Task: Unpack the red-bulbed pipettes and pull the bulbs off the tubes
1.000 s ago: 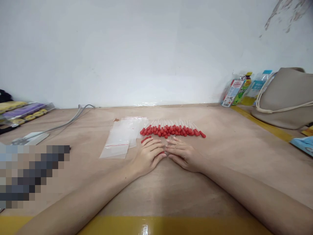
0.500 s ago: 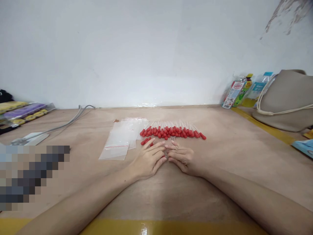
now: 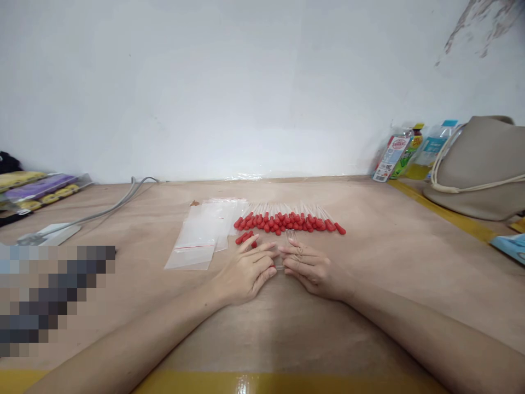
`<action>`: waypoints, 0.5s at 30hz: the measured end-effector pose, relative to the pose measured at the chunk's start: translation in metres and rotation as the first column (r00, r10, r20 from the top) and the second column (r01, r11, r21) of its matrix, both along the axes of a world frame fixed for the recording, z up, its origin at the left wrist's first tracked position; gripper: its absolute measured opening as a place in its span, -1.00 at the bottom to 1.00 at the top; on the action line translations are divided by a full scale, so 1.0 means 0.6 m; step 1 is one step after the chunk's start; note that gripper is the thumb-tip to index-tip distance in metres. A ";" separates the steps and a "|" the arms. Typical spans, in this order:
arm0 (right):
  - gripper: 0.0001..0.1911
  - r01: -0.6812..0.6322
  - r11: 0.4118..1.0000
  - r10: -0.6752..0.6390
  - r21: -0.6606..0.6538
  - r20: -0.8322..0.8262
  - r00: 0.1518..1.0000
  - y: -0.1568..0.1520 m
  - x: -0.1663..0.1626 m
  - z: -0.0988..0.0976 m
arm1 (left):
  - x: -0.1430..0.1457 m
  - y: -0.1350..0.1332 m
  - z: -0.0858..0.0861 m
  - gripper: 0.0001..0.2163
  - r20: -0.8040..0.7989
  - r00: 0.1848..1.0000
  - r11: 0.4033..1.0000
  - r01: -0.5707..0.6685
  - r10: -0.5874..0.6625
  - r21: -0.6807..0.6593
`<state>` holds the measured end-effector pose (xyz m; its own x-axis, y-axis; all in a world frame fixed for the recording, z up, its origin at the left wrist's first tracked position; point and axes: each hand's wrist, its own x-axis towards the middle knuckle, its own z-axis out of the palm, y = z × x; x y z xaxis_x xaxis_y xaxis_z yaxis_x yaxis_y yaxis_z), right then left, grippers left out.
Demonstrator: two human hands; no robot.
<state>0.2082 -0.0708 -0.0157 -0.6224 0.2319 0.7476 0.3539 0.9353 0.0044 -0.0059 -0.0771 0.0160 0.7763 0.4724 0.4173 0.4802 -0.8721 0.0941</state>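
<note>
A glass dropper (image 3: 280,267) with a red rubber bulb lies level between my two hands, low over the table. My left hand (image 3: 249,273) pinches its bulb end, and a little red shows at the fingertips. Opposite it, my right hand (image 3: 308,268) has its fingers closed round the glass tube end. Just beyond the hands are several loose red bulbs (image 3: 244,238) on the left and a few bare glass tubes (image 3: 290,234) by the right fingers. A long row of droppers (image 3: 287,221) lies behind, bulbs towards me.
Clear zip bags (image 3: 194,232) lie left of the droppers. A grey cable (image 3: 118,202) runs over the table further left, near packaged goods (image 3: 41,186). Bottles (image 3: 426,156), a carton (image 3: 391,158) and a beige bag (image 3: 479,164) stand at the back right.
My hands have drawn slightly apart, so a short stretch of clear glass tube now shows between them. The dropper row and the bags lie as before.
</note>
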 end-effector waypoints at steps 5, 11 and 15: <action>-0.77 0.009 1.000 -0.009 0.012 0.015 1.000 -0.005 0.005 0.004 | -0.003 -0.002 0.001 -0.81 -0.037 0.999 0.999 -0.019 0.018 -0.044; -0.73 0.005 1.000 -0.005 0.022 0.003 1.000 -0.009 0.009 0.000 | -0.004 -0.004 -0.001 -0.79 -0.058 0.998 1.000 0.005 -0.003 0.030; -0.73 0.006 1.000 -0.006 0.019 -0.016 1.000 -0.008 0.018 0.003 | -0.015 -0.006 -0.002 -0.79 -0.013 1.000 0.999 0.005 -0.004 0.052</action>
<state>0.2188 -0.0757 -0.0139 -0.6093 0.2210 0.7615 0.3597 0.9329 0.0171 -0.0147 -0.0806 0.0147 0.7837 0.4470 0.4314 0.4773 -0.8777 0.0424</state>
